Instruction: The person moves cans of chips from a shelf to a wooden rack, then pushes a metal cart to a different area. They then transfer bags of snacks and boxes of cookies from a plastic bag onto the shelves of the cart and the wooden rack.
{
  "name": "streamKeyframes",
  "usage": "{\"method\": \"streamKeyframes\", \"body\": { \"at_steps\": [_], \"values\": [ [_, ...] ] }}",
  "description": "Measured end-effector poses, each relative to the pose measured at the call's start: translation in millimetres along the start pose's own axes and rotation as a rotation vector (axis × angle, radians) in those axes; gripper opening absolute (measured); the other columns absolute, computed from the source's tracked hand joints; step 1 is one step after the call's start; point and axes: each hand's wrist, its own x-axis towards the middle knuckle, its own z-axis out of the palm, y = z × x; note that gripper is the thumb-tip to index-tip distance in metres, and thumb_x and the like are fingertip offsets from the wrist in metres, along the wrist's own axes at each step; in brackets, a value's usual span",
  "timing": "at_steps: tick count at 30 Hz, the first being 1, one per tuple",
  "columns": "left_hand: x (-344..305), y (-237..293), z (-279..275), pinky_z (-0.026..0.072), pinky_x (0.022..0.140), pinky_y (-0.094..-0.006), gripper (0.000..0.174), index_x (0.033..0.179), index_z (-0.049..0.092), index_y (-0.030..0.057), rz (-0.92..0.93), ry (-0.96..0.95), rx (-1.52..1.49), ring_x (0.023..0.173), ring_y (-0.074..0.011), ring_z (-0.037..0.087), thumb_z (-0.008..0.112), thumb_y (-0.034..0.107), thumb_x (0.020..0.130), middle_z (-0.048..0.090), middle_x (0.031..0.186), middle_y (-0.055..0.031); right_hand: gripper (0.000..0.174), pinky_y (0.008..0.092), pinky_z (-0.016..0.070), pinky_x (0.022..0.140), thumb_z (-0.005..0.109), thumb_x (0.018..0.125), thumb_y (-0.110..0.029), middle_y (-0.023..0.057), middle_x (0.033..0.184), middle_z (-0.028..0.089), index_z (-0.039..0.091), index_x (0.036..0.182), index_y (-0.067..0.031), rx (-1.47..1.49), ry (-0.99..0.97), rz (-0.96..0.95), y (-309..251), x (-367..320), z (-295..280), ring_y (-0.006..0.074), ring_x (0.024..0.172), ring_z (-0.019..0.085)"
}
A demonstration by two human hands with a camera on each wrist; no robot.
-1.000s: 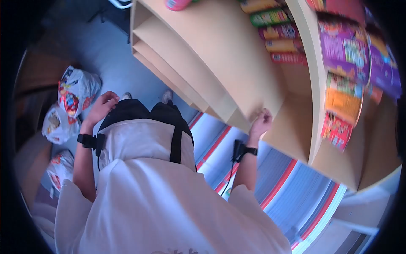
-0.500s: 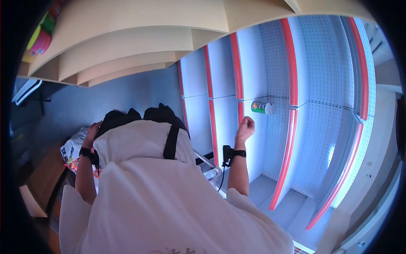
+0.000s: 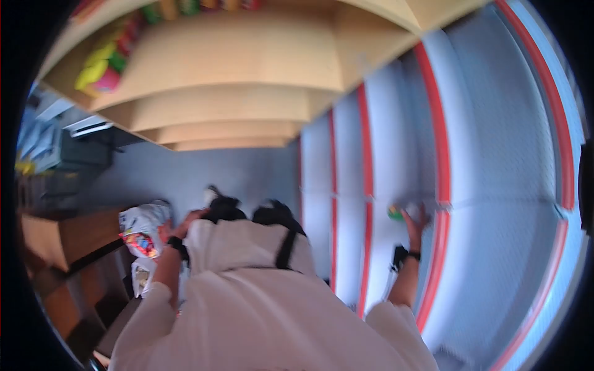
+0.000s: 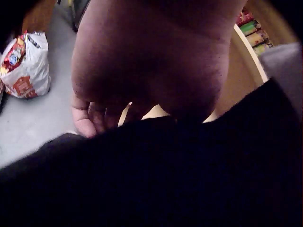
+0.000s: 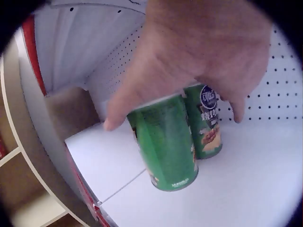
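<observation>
My right hand (image 5: 203, 52) reaches over two green canisters on a white shelf, its thumb and a fingertip spread to either side of them. The nearer canister (image 5: 168, 146) has a plain green side facing the wrist camera; the other canister (image 5: 208, 127), just behind, carries a dark round logo and a food picture. My palm hides their tops. In the head view the right hand (image 3: 416, 224) is blurred beside the green canister (image 3: 395, 213). My left hand (image 3: 193, 219) hangs by the thigh with loosely bent fingers, holding nothing, near a plastic bag (image 3: 145, 226).
White shelves with red front edges (image 3: 440, 136) rise on the right, backed by a perforated panel (image 5: 279, 90). Ahead stands a curved wooden shelf unit (image 3: 247, 62) with colourful packs (image 3: 102, 71) on it. A wooden box (image 3: 74, 238) stands at the left on the grey floor (image 3: 179, 173).
The view has swung from the wooden shelves towards the red-edged ones. My right hand has moved from in front of the shelf up to the canisters. The left hand stays low at the side.
</observation>
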Motion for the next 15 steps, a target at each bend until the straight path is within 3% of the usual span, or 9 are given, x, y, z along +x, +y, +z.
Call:
{"method": "streamKeyframes", "body": {
  "at_steps": [2, 3, 4, 5, 6, 8, 10, 11, 15],
  "values": [
    [-10.2, 16.2, -1.2, 0.0287, 0.108, -0.0348, 0.050, 0.137, 0.040, 0.0092, -0.185, -0.078, 0.130, 0.127, -0.0262, 0.040, 0.042, 0.033, 0.093, 0.043, 0.138, -0.0152, 0.090, 0.0422, 0.0225, 0.111, 0.079, 0.067, -0.033, 0.0198, 0.141, 0.037, 0.036, 0.138, 0.0002, -0.049, 0.125, -0.081, 51.7, 30.2, 24.1, 0.0322, 0.131, 0.033],
    [-14.7, 20.4, -0.1, 0.0281, 0.108, -0.0354, 0.054, 0.140, 0.036, 0.0100, -0.285, -0.128, 0.178, 0.128, -0.0269, 0.038, 0.042, 0.034, 0.092, 0.039, 0.141, -0.0160, 0.089, 0.0426, 0.0213, 0.111, 0.079, 0.066, -0.033, 0.0201, 0.141, 0.037, 0.037, 0.137, -0.0003, -0.066, 0.070, -0.036, 26.0, 19.6, 15.8, 0.0324, 0.131, 0.033],
    [-25.3, 18.4, 8.0, 0.0325, 0.105, -0.0358, 0.050, 0.140, 0.036, 0.0099, -0.425, 0.022, -0.151, 0.122, -0.0296, 0.045, 0.045, 0.022, 0.091, 0.045, 0.136, -0.0178, 0.087, 0.0425, 0.0239, 0.110, 0.080, 0.065, -0.029, 0.0201, 0.138, 0.040, 0.038, 0.135, -0.0004, -0.148, 0.105, -0.038, 37.4, 26.5, 21.5, 0.0334, 0.130, 0.035],
    [-18.2, -48.6, 35.5, 0.0391, 0.100, -0.0375, 0.051, 0.138, 0.039, 0.0110, -0.213, 0.115, 0.149, 0.111, -0.0327, 0.053, 0.047, 0.024, 0.090, 0.053, 0.127, -0.0165, 0.085, 0.0417, 0.0262, 0.109, 0.080, 0.064, -0.027, 0.0199, 0.136, 0.042, 0.039, 0.134, -0.0004, -0.114, 0.078, -0.098, 41.2, 27.2, 19.1, 0.0332, 0.128, 0.037],
    [-13.7, -43.8, 33.6, 0.0445, 0.094, -0.0391, 0.048, 0.134, 0.044, 0.0120, -0.494, 0.116, -0.128, 0.103, -0.0331, 0.058, 0.050, 0.025, 0.088, 0.057, 0.121, -0.0156, 0.084, 0.0409, 0.0286, 0.108, 0.080, 0.063, -0.025, 0.0197, 0.133, 0.044, 0.040, 0.132, -0.0004, -0.085, 0.058, -0.147, 43.8, 28.7, 16.8, 0.0331, 0.126, 0.039],
    [-30.4, -46.6, 33.9, 0.0463, 0.092, -0.0396, 0.041, 0.129, 0.050, 0.0122, -0.174, 0.108, 0.250, 0.103, -0.0322, 0.058, 0.048, 0.027, 0.091, 0.060, 0.117, -0.0142, 0.080, 0.0392, 0.0326, 0.106, 0.080, 0.062, -0.021, 0.0189, 0.129, 0.047, 0.041, 0.129, 0.0002, -0.139, 0.097, -0.189, 49.7, 30.3, 20.1, 0.0328, 0.123, 0.043],
    [-31.7, -8.9, 25.8, 0.0494, 0.086, -0.0368, 0.041, 0.128, 0.051, 0.0132, -0.719, 0.269, -0.656, 0.102, -0.0285, 0.059, 0.051, 0.028, 0.090, 0.063, 0.110, -0.0102, 0.085, 0.0413, 0.0194, 0.112, 0.078, 0.064, -0.033, 0.0183, 0.135, 0.042, 0.039, 0.135, -0.0063, -0.193, 0.013, -0.103, 62.9, 40.0, 22.0, 0.0352, 0.130, 0.032],
    [-42.2, -16.9, 20.4, 0.0520, 0.075, -0.0321, 0.039, 0.121, 0.054, 0.0081, -0.434, 0.206, -0.320, 0.090, -0.0232, 0.061, 0.055, 0.032, 0.089, 0.064, 0.102, -0.0082, 0.070, 0.0386, 0.0350, 0.103, 0.078, 0.065, -0.016, 0.0194, 0.125, 0.050, 0.043, 0.124, 0.0002, -0.163, 0.110, -0.116, 55.7, 34.8, 26.7, 0.0329, 0.118, 0.047],
    [-20.8, -19.3, -33.4, 0.0513, 0.056, -0.0278, 0.038, 0.103, 0.055, 0.0008, -0.675, 0.306, -0.681, 0.067, -0.0183, 0.062, 0.057, 0.036, 0.088, 0.063, 0.094, -0.0108, 0.066, 0.0381, 0.0378, 0.101, 0.078, 0.065, -0.016, 0.0181, 0.121, 0.052, 0.046, 0.121, -0.0031, 0.039, 0.111, -0.108, 52.8, 31.5, 26.2, 0.0318, 0.114, 0.051]
  ]
}}
